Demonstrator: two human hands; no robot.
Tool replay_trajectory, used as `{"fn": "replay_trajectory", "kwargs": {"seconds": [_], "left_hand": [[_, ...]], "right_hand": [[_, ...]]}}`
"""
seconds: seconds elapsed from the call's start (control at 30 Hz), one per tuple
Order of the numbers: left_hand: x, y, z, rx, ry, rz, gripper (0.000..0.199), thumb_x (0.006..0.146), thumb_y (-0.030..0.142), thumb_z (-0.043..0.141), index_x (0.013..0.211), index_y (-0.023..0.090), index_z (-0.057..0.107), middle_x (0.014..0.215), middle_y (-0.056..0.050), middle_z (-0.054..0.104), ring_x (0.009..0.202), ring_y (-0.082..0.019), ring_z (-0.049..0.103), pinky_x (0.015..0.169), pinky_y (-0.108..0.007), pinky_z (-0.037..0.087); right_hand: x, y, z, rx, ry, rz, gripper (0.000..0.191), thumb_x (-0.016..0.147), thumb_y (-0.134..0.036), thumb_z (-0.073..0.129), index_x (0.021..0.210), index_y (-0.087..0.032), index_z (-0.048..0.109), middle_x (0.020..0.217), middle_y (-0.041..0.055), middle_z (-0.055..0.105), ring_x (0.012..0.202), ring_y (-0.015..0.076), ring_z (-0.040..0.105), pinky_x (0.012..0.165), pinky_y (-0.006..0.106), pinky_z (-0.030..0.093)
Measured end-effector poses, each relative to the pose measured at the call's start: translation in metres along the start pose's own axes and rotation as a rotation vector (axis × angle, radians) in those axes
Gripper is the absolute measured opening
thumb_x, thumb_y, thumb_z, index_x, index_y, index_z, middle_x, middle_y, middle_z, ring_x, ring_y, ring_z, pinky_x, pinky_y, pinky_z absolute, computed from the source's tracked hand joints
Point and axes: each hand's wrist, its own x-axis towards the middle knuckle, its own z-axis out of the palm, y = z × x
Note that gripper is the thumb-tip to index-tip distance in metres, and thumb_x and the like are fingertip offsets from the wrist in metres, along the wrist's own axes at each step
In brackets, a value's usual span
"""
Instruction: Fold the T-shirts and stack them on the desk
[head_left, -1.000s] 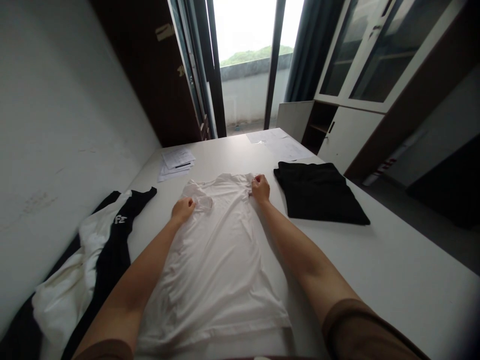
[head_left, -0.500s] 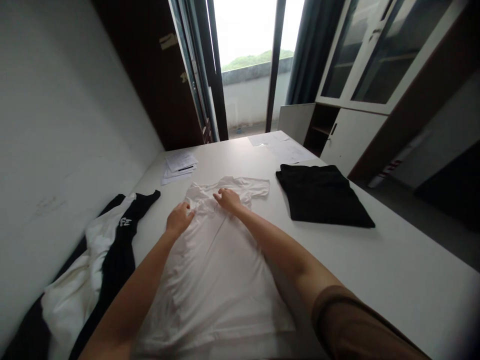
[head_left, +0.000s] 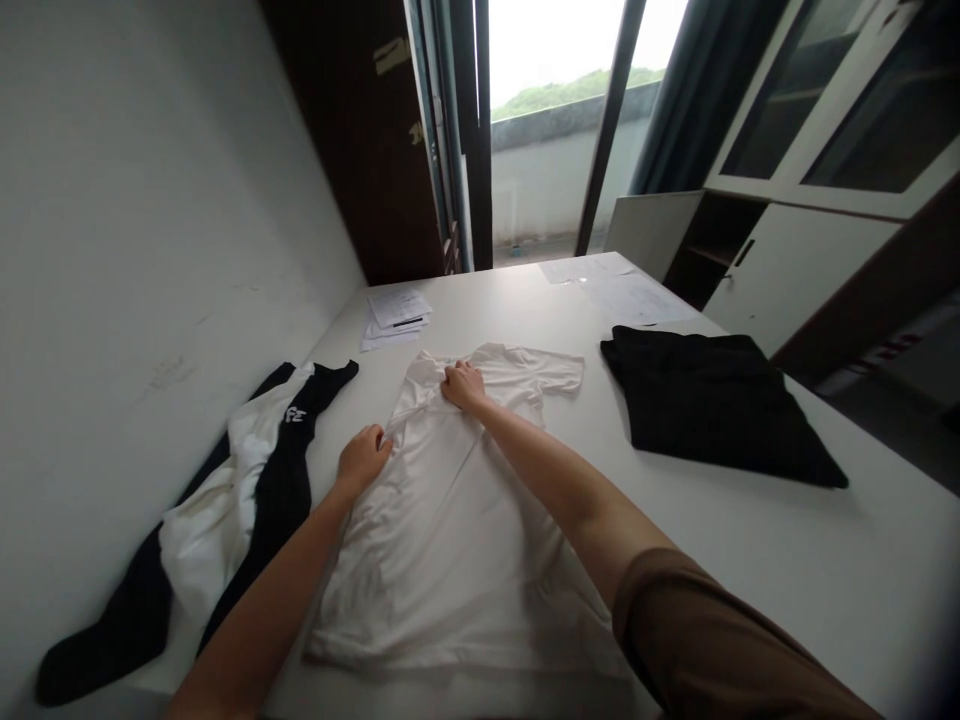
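Note:
A white T-shirt (head_left: 465, 530) lies spread on the white table, its collar end away from me and one short sleeve pointing right. My left hand (head_left: 364, 457) is closed on the shirt's left edge, just below the shoulder. Near the collar, my right hand (head_left: 463, 385) pinches the fabric with its fingers curled. Creases run through the cloth between the two hands. The shirt's left sleeve cannot be made out.
Left, against the wall, lies a black-and-white garment (head_left: 247, 470). A folded black garment (head_left: 720, 405) rests at the right. Papers with a pen (head_left: 397, 317) and more sheets (head_left: 637, 296) lie at the far end of the table (head_left: 795, 580).
My right hand has closed on the fabric near the collar. My left hand has shifted a little down along the shirt's left edge. The view has turned slightly left.

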Motion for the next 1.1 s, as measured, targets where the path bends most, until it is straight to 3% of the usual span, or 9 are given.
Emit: {"fn": "replay_trajectory", "kwargs": {"seconds": [0.17,0.4,0.53,0.67,0.8,0.93,1.0,1.1], "left_hand": [[0.011,0.002,0.007,-0.095,0.027,-0.092,0.020,0.096,0.040,0.053,0.084,0.024,0.059,0.085,-0.002,0.067,0.078,-0.019,0.060,0.066,-0.027,0.034],[0.018,0.000,0.006,-0.227,0.023,-0.110,0.015,0.093,0.037,0.058,0.099,0.024,0.062,0.089,-0.002,0.071,0.078,-0.018,0.063,0.067,-0.027,0.038],[0.005,0.010,0.001,-0.129,0.021,-0.027,0.014,0.093,0.037,0.057,0.097,0.024,0.062,0.099,-0.006,0.072,0.087,-0.021,0.065,0.073,-0.030,0.041],[-0.007,0.011,-0.008,-0.039,-0.067,-0.066,0.021,0.094,0.045,0.055,0.097,0.025,0.061,0.095,-0.007,0.072,0.085,-0.024,0.066,0.070,-0.032,0.040],[-0.011,0.004,-0.014,-0.021,-0.161,-0.075,0.022,0.094,0.046,0.055,0.084,0.026,0.059,0.083,-0.005,0.071,0.078,-0.024,0.066,0.065,-0.031,0.037],[-0.012,0.003,-0.018,-0.051,-0.110,-0.020,0.020,0.095,0.039,0.054,0.081,0.025,0.053,0.086,-0.004,0.070,0.079,-0.022,0.065,0.065,-0.030,0.035],[-0.013,0.006,-0.021,-0.061,-0.100,-0.037,0.016,0.096,0.038,0.051,0.087,0.025,0.054,0.086,-0.004,0.070,0.079,-0.022,0.065,0.066,-0.030,0.035],[-0.016,0.010,-0.027,-0.078,-0.158,-0.061,0.014,0.098,0.039,0.049,0.097,0.026,0.054,0.085,-0.004,0.071,0.077,-0.023,0.066,0.066,-0.030,0.036]], "right_hand": [[0.010,0.014,0.008,0.076,-0.057,-0.185,0.016,0.090,-0.027,0.058,0.096,-0.022,0.072,0.118,0.0086,0.070,0.114,0.0237,0.058,0.100,0.031,0.037],[0.043,0.038,0.011,0.099,-0.082,-0.180,0.013,0.089,-0.025,0.059,0.095,-0.021,0.069,0.113,0.0069,0.073,0.107,0.0204,0.062,0.094,0.026,0.038],[0.053,0.050,0.008,0.156,-0.072,-0.104,0.012,0.089,-0.023,0.058,0.094,-0.022,0.069,0.102,0.0047,0.074,0.095,0.0182,0.063,0.084,0.023,0.041],[0.056,0.053,0.009,0.265,0.027,0.012,0.013,0.092,-0.029,0.055,0.095,-0.024,0.067,0.094,0.0023,0.073,0.083,0.0168,0.062,0.073,0.022,0.040],[0.064,0.048,0.010,0.369,0.081,0.110,0.016,0.093,-0.035,0.053,0.092,-0.024,0.064,0.088,0.0012,0.070,0.080,0.0169,0.059,0.073,0.024,0.042],[0.076,0.039,0.011,0.470,0.169,0.199,0.019,0.095,-0.038,0.051,0.094,-0.023,0.062,0.093,0.0033,0.070,0.082,0.0175,0.059,0.076,0.026,0.045],[0.081,0.033,0.012,0.539,0.131,0.264,0.018,0.095,-0.038,0.052,0.096,-0.022,0.061,0.094,0.0039,0.069,0.077,0.0166,0.059,0.072,0.026,0.046],[0.087,0.028,0.008,0.607,-0.024,0.315,0.015,0.093,-0.035,0.057,0.098,-0.021,0.060,0.087,0.0025,0.068,0.064,0.0146,0.055,0.064,0.026,0.045]]}}
